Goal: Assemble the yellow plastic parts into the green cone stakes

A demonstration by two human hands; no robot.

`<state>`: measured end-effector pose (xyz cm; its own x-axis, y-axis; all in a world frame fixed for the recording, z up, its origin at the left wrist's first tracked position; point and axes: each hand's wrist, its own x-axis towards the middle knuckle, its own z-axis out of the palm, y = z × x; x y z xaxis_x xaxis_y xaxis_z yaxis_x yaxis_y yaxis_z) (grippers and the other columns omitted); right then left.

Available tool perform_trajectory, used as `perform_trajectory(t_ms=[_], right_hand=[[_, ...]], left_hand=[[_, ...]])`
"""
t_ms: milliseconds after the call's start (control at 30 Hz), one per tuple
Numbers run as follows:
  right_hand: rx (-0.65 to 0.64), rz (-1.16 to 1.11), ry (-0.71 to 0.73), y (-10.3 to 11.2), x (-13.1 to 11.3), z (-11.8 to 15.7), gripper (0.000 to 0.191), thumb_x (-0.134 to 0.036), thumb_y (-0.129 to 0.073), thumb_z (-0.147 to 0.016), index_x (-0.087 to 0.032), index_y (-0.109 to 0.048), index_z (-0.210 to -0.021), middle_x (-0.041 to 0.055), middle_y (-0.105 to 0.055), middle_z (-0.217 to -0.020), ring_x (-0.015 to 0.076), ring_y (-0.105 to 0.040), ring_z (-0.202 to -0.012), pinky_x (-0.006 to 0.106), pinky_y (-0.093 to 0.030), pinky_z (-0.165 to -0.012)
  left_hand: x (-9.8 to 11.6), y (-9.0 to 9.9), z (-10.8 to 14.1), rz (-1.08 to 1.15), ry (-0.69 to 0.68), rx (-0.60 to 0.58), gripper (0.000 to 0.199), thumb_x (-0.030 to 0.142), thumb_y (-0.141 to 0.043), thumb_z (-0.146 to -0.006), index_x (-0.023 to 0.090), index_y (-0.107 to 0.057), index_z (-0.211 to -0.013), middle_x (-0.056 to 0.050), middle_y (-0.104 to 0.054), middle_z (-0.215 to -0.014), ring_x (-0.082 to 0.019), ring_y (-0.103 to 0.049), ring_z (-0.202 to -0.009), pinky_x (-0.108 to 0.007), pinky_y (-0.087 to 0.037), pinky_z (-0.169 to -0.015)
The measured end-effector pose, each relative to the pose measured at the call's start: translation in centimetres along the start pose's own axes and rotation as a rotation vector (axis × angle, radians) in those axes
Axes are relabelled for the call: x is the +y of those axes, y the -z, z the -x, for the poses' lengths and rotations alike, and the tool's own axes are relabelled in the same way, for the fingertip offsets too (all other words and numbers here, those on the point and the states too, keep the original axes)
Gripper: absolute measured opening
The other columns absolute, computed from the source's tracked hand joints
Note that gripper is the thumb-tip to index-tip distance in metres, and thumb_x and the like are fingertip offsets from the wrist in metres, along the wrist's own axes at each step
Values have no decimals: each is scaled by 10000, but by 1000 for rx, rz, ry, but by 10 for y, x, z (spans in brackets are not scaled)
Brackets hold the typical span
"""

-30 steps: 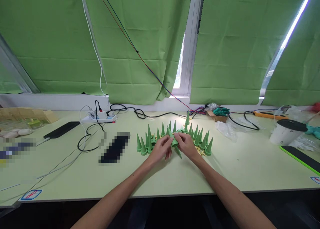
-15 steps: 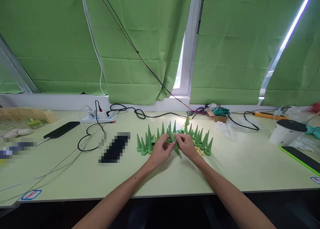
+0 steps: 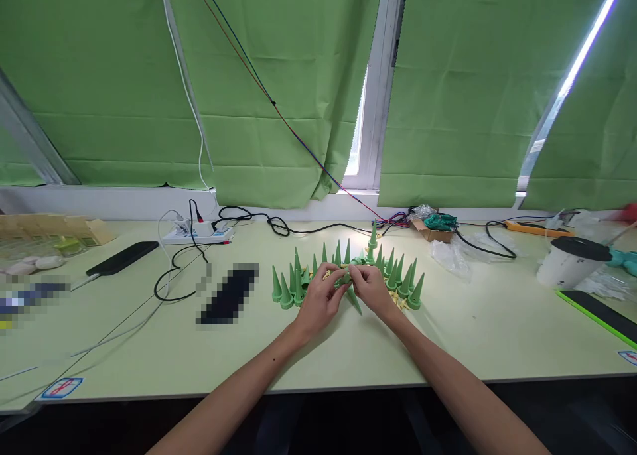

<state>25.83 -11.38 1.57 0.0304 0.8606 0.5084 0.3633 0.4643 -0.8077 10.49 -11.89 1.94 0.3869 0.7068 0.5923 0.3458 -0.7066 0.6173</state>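
Centrally, a green cone (image 3: 344, 278) sits between the hands (image 3: 318, 301) (image 3: 371, 292).

Daylight glares through 2 gaps (image 3: 355, 148) in the curtains (image 3: 279, 57), with soft shadows on the table (image 3: 478, 335) and stretched edges.

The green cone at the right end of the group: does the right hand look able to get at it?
Probably yes. The right hand is near this cone, and the bare table beside it leaves the way free. But its fingers are busy at a green piece in the left hand.
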Motion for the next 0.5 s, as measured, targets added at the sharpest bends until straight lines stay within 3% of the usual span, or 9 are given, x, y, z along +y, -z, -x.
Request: perform_trajectory(t_ms=[167,267,400,500], right_hand=[[60,-10,-14,0,1,0,482,-453,-416,-920,-214,-334,-509,-42,-340,-434,104,-311,-452,261,-249,-469],[117,-12,-25,1,2,-1,489,-463,-418,-926,-215,-333,-513,-40,-344,-428,109,-314,-446,266,-252,-470],[155,12,-17,3,2,-1,504,-488,-422,-930,-215,-331,-516,-39,-346,-425,113,-317,-449,271,-256,-477],[127,55,33,3,-2,0,504,-494,-414,-934,-209,-343,-524,-35,-362,-451,113,-323,-467,273,-262,-495]], left_hand=[[5,1,-2,46,51,51,194,350,-527,-904,219,-564,-1042,-49,-534,-1036,-72,-458,-555,-239,-388,-548],[6,2,-4,98,151,63,224,407,-556,-882,195,-540,-951,-26,-577,-911,-72,-461,-522,-233,-370,-513],[3,2,-8,321,322,-70,408,552,-458,-897,170,-539,-779,5,-559,-687,-76,-469,-437,-229,-370,-444],[0,1,-11,561,490,-228,553,667,-424,-858,144,-568,-752,-40,-600,-733,-92,-514,-414,-236,-387,-377]])
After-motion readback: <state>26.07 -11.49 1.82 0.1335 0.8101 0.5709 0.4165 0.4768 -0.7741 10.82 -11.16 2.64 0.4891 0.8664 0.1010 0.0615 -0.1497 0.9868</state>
